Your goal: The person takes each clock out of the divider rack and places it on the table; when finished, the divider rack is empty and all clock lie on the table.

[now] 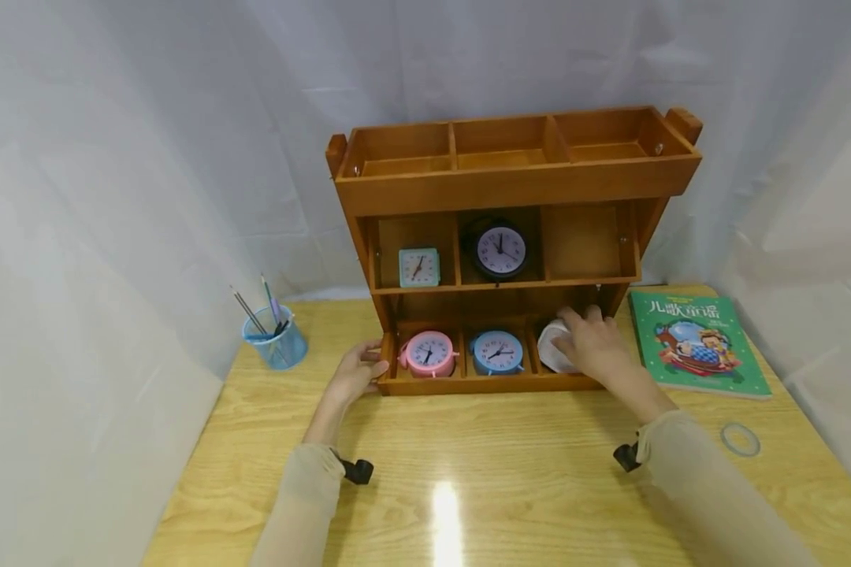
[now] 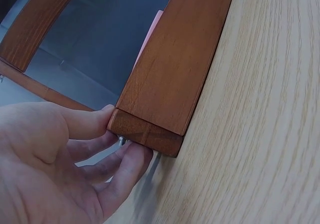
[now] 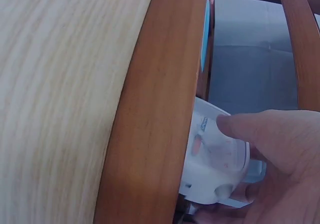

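Observation:
A brown wooden shelf (image 1: 516, 183) with three tiers of compartments stands at the back of the table. My left hand (image 1: 355, 372) grips its lower left front corner, thumb on top and fingers (image 2: 131, 166) bent against the side. In the lower right compartment my right hand (image 1: 596, 346) holds a white clock (image 3: 212, 154) with a clear front, the thumb pressing on that front and the other fingers partly hidden behind it. Beside it, a blue alarm clock (image 1: 498, 352) sits in the lower middle compartment and a pink alarm clock (image 1: 429, 353) in the lower left one.
On the middle tier are a square mint clock (image 1: 419, 268) and a round black clock (image 1: 500, 250). A blue pencil cup (image 1: 284, 346) stands left of the shelf. To the right lie a green book (image 1: 698, 342) and a pale ring (image 1: 741, 439). White curtains (image 1: 284, 157) hang behind.

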The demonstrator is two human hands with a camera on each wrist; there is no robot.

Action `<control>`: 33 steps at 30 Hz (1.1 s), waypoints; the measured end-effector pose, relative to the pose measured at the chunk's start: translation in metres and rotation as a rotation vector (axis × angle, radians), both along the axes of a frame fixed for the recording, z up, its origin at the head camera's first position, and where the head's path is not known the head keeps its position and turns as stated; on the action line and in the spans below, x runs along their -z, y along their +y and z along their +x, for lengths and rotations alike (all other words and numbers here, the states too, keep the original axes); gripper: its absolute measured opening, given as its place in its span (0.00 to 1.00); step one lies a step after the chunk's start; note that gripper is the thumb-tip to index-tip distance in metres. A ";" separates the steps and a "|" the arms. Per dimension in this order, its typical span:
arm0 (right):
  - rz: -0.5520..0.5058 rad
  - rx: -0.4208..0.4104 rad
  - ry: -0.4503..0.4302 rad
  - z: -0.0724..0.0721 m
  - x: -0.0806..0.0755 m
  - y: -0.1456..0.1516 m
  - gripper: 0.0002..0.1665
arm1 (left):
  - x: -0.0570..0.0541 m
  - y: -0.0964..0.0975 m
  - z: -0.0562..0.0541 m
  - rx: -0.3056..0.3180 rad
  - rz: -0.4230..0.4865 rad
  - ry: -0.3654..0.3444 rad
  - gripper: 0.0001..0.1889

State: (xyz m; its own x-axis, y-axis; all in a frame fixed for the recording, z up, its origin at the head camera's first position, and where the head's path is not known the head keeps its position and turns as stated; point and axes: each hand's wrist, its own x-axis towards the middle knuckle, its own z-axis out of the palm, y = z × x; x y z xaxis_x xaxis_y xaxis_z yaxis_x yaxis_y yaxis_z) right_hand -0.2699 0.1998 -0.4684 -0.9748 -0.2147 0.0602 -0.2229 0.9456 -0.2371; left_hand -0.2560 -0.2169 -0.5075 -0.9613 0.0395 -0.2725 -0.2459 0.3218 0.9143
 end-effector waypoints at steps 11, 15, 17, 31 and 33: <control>-0.034 -0.021 -0.096 0.003 -0.003 0.000 0.32 | 0.001 0.000 0.001 0.001 -0.015 0.016 0.28; -0.110 -0.053 -0.168 0.003 -0.007 0.004 0.33 | 0.002 -0.001 0.000 0.000 -0.015 0.016 0.28; -0.152 -0.059 -0.195 0.003 -0.008 0.006 0.33 | 0.003 -0.001 0.000 0.004 -0.013 0.017 0.28; -0.787 0.004 -0.372 0.004 -0.010 0.033 0.39 | 0.002 -0.002 0.001 0.006 -0.014 0.016 0.28; -0.916 0.028 -0.427 0.005 -0.010 0.037 0.41 | 0.002 -0.003 0.001 0.003 -0.014 0.014 0.28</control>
State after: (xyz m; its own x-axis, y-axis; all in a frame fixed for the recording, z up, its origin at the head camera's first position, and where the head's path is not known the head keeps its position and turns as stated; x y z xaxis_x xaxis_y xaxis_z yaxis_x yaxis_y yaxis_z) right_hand -0.2645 0.2363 -0.4589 -0.9573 -0.2375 -0.1650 0.0700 0.3634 -0.9290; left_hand -0.2552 -0.2198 -0.5096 -0.9650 0.0384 -0.2593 -0.2320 0.3354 0.9131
